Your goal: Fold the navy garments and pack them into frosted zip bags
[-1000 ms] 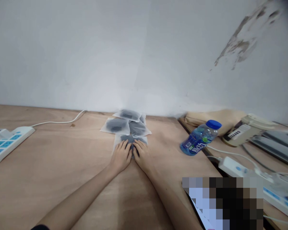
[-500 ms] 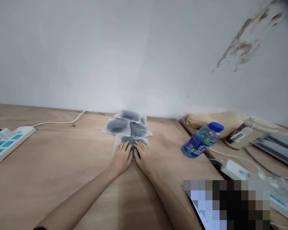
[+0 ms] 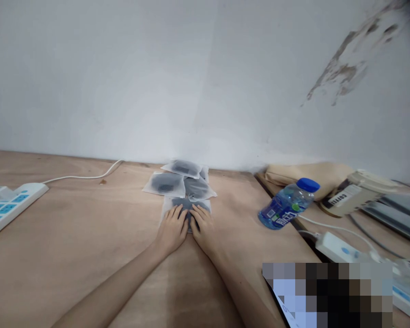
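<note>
Both my hands lie palm down on a frosted plastic bag (image 3: 182, 202) with something dark inside, flat on the wooden table. My left hand (image 3: 172, 228) covers its left part and my right hand (image 3: 203, 225) its right part, fingers stretched forward and thumbs close together. Just beyond my fingertips are more such bags, partly overlapping: one on the left (image 3: 166, 183), one on the right (image 3: 198, 188) and one at the back (image 3: 182, 168). What the dark contents are, I cannot make out.
A white power strip (image 3: 17, 205) with a cable lies at the left. At the right stand a blue-capped bottle (image 3: 287, 205) and a coffee cup (image 3: 350, 193), with a tan bag (image 3: 304, 175) behind. Another power strip (image 3: 338, 248) and a blurred-out screen (image 3: 290, 296) are nearer.
My hands stay on the same bag in nearly the same pose. The whole view has shifted slightly, so things sit a little lower in the picture.
</note>
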`<state>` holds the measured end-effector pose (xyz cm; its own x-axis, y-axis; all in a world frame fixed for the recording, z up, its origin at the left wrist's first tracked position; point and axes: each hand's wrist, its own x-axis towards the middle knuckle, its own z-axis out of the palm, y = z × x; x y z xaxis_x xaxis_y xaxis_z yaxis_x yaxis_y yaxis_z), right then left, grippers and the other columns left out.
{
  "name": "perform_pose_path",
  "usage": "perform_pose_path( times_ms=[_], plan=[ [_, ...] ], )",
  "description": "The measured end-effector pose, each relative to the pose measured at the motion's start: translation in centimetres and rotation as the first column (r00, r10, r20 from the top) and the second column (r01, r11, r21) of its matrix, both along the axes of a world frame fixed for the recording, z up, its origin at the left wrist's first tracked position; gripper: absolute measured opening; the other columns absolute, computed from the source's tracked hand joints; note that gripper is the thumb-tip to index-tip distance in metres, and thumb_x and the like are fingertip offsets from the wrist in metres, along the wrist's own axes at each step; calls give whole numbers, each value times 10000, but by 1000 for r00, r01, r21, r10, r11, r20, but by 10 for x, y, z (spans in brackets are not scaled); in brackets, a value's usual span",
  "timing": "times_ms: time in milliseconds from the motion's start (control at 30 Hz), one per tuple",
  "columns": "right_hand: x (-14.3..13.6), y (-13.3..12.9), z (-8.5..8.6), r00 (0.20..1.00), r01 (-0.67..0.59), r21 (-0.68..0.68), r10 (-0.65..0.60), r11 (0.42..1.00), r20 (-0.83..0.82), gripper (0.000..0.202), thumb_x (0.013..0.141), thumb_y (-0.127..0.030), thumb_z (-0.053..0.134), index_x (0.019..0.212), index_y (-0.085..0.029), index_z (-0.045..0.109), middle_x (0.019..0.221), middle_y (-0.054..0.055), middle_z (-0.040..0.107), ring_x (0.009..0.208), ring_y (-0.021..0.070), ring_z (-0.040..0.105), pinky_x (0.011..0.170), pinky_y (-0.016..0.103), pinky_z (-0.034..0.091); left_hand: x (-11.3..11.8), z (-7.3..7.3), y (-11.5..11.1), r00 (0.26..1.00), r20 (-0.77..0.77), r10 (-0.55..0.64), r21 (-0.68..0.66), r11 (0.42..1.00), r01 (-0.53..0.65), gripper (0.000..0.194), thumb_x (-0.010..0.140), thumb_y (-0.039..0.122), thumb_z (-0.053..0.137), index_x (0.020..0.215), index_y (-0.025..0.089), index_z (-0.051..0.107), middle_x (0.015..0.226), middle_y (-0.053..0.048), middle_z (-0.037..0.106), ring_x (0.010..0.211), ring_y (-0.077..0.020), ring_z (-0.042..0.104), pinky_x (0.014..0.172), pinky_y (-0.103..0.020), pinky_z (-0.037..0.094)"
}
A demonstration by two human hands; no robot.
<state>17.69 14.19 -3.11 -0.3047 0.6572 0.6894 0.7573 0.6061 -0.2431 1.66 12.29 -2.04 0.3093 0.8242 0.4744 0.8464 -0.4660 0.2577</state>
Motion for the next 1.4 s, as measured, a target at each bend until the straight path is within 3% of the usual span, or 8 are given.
perform_pose_path(
  times_ms=[1400],
  plan=[
    [4,4,-10,1000,-18,-5,18,1000,-12,314,926,-180,446,1141,-167,674,1250,119,662,1219,278,577,1009,490,500,-1,-2,0,1000,-2,7,9,1000,-7,375,952,252,413,1309,175,500,1365,-136,527,1282,-292,466,1021,-469,432]
  ],
)
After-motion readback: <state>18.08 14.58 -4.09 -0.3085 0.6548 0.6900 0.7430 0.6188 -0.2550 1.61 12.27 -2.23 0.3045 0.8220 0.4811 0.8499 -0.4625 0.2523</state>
